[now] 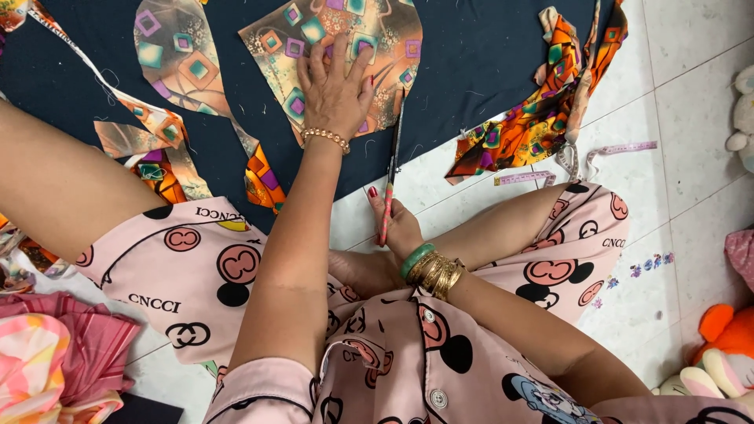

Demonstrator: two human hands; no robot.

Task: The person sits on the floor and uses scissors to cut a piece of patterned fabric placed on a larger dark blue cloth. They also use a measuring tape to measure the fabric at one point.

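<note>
Crumpled orange patterned cloth (542, 118) beside a measuring tape (577, 161) on the white tiled floor (691, 180), plush toys (726, 345) at right, pink folded fabric (55, 353) at lower left.

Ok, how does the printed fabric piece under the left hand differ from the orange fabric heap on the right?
The printed piece lies flat on the dark cloth, pressed down by the left hand; the orange heap is crumpled, partly on the floor tiles, untouched. The piece is tan and teal, the heap bright orange. Both show square motifs.
</note>
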